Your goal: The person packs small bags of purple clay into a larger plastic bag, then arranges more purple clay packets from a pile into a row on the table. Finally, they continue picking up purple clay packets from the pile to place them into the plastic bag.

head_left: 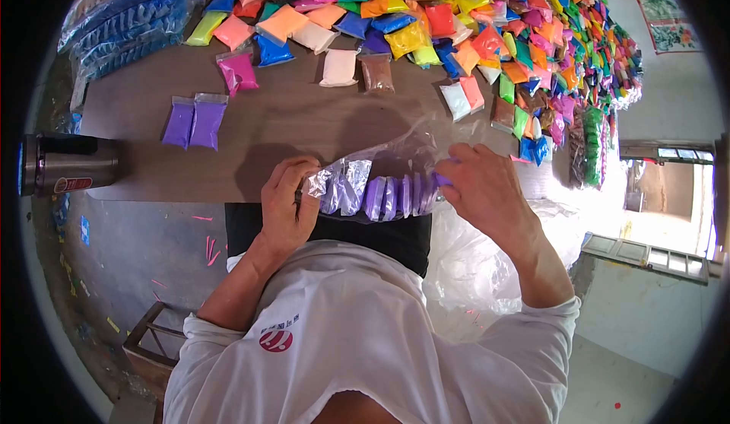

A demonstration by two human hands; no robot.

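Observation:
A clear plastic bag (395,150) lies at the table's near edge, its upper side raised. Inside it stands a row of small purple packets (391,197). My left hand (291,196) is closed on the left end of the bag. At the right end, my right hand (480,181) has its fingers curled around a purple packet (443,176), partly hidden by the fingers and the film. Two more purple packets (205,122) lie side by side on the table, to the left and beyond my left hand.
Many colourful packets (411,36) are heaped along the table's (281,112) far side and right. Filled blue bags (133,32) are stacked at far left. A steel flask (87,164) lies at the left edge. Loose clear plastic (479,260) hangs at the right, below the table.

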